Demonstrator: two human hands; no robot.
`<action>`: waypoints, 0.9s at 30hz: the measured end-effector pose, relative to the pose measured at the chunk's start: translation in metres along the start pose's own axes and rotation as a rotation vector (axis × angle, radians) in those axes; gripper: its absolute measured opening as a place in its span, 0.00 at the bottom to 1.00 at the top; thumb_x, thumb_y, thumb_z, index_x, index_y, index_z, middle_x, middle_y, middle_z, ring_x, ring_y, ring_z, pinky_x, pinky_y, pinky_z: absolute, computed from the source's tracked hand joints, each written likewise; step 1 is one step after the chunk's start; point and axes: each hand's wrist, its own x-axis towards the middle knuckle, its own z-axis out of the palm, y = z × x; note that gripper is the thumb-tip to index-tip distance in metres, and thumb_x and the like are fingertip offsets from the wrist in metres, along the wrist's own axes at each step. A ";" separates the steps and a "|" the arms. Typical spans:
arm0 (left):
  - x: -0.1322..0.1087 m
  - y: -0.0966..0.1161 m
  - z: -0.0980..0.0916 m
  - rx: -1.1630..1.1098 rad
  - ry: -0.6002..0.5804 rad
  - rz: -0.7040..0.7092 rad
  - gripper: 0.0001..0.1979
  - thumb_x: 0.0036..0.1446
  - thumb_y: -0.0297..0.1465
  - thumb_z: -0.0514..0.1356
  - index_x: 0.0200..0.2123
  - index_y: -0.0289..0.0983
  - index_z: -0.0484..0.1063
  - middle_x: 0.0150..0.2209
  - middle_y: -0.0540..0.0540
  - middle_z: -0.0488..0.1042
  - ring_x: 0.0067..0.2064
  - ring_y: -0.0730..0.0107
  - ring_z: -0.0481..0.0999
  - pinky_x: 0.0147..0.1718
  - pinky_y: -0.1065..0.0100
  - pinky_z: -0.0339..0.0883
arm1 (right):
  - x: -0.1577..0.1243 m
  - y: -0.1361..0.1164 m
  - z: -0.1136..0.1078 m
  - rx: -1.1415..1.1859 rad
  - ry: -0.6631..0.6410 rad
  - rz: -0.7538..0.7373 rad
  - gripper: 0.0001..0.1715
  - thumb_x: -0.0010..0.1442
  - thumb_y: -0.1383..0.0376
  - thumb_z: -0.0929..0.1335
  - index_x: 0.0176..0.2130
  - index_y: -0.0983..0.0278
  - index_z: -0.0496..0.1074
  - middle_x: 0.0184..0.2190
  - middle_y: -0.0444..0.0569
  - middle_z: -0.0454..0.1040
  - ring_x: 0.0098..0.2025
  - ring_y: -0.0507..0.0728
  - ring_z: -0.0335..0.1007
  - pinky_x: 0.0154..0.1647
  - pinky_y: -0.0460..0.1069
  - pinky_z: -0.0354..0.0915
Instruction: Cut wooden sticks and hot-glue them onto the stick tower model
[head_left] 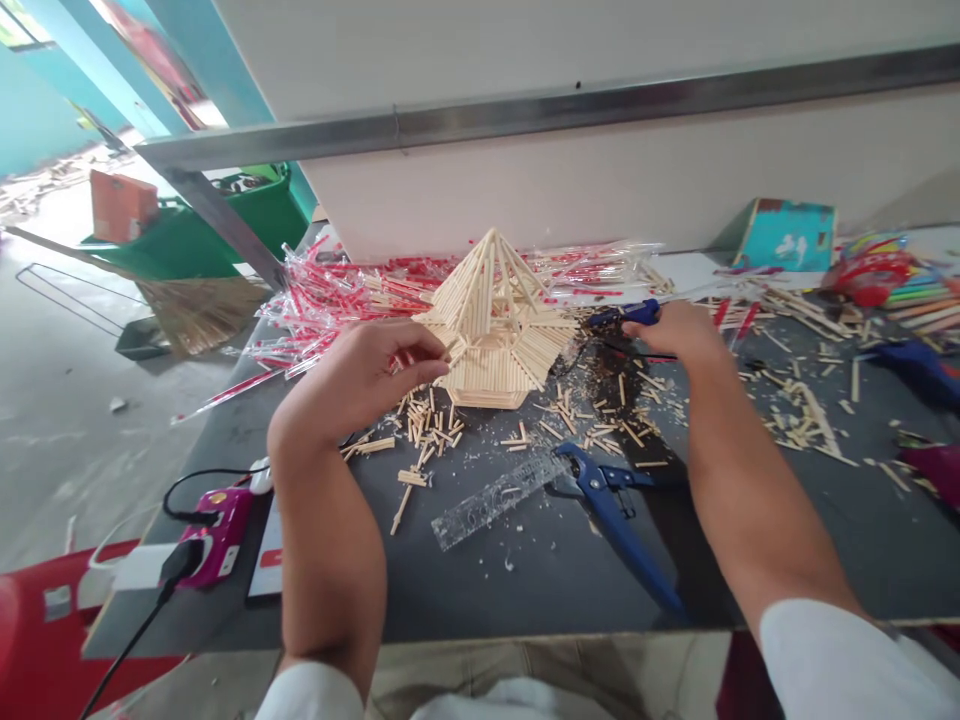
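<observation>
At a dark workbench (525,590) strewn with cut sticks (427,440), a tiered model of pale wooden sticks (495,340) stands upright between a person's hands, peak up. The half-curled left hand (360,375) touches its left eave, whether gripping cannot be told; the right hand (667,335), just off its right side and farther away, closes on a blue-handled tool (622,315).
</observation>
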 end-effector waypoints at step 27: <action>0.006 0.009 0.008 -0.023 0.002 -0.068 0.12 0.65 0.39 0.59 0.37 0.38 0.76 0.30 0.48 0.78 0.30 0.72 0.73 0.30 0.69 0.66 | -0.155 -0.138 -0.036 0.499 0.471 -1.012 0.10 0.66 0.65 0.70 0.48 0.55 0.72 0.43 0.47 0.74 0.28 0.52 0.67 0.36 0.54 0.71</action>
